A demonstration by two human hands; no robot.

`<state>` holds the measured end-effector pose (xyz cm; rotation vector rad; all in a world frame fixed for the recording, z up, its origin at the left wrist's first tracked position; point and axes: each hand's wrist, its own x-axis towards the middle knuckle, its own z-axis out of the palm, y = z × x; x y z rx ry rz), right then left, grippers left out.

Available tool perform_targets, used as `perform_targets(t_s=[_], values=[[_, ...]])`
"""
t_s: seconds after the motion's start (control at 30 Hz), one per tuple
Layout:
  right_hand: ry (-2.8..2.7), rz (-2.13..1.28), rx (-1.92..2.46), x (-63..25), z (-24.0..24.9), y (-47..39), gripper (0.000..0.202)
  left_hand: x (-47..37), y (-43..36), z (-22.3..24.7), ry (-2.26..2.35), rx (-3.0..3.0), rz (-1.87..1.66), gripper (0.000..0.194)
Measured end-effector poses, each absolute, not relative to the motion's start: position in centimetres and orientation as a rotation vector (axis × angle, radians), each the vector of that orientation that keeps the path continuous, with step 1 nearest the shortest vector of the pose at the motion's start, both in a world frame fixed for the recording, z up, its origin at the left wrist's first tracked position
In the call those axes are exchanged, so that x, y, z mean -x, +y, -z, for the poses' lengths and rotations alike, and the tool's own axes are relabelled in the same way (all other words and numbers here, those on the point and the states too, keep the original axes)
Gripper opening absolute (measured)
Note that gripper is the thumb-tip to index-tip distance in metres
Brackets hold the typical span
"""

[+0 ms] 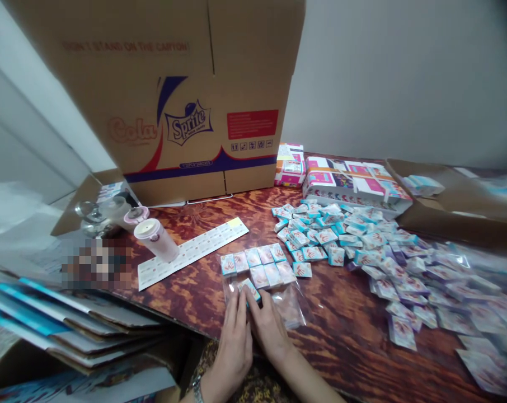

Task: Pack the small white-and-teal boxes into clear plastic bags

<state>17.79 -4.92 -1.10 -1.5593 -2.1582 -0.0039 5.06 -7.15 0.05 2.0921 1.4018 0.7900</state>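
Note:
A small white-and-blue box [249, 289] with a hand picture sits between the fingertips of both hands. My left hand [235, 336] has its fingers together at the near left side of this box. My right hand [271, 331] is closed on its near right side, with the thumb partly hidden. Just beyond the fingers, a clear plastic bag [290, 305] lies on the table with two rows of similar small boxes [258, 265] at its far end. To the right spreads a heap of loose small boxes [320, 230], some with blue edges and some with purple.
A tall cardboard carton [203, 50] stands at the back. On the brown table [203, 212] are a pink cup [155, 239] and a printed strip sheet [203, 252]. Wrapped packs [354, 179] and an open carton [438, 210] are back right; folded cardboard [81, 313] is front left.

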Motion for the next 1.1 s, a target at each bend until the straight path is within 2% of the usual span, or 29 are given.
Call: perform_targets(t_s=[0.27,0.47,0.6,0.87,1.1], values=[[-2.134,-0.041,1.503,-18.8,0.4,-5.8,0.053,-4.7,-7.1,1.0,1.373,-1.994,-0.769,0.06],[-2.287,-0.003,1.339,-19.9,0.1,-7.7,0.028,-4.6,-6.8,0.7,1.36,-1.984,-0.807,0.06],[-2.396,-0.011,1.374,-18.9,0.7,-6.6,0.021,-4.7,-6.8,1.0,1.354,-1.995,-0.804,0.065],[-2.401,-0.08,1.5,-17.2,1.4,-4.3,0.037,-4.7,-6.6,1.3,1.34,-2.012,-0.766,0.068],[-2.418,-0.423,1.682,-17.0,0.5,-3.6,0.046,-4.9,-5.5,0.7,1.376,-1.97,-0.649,0.072]])
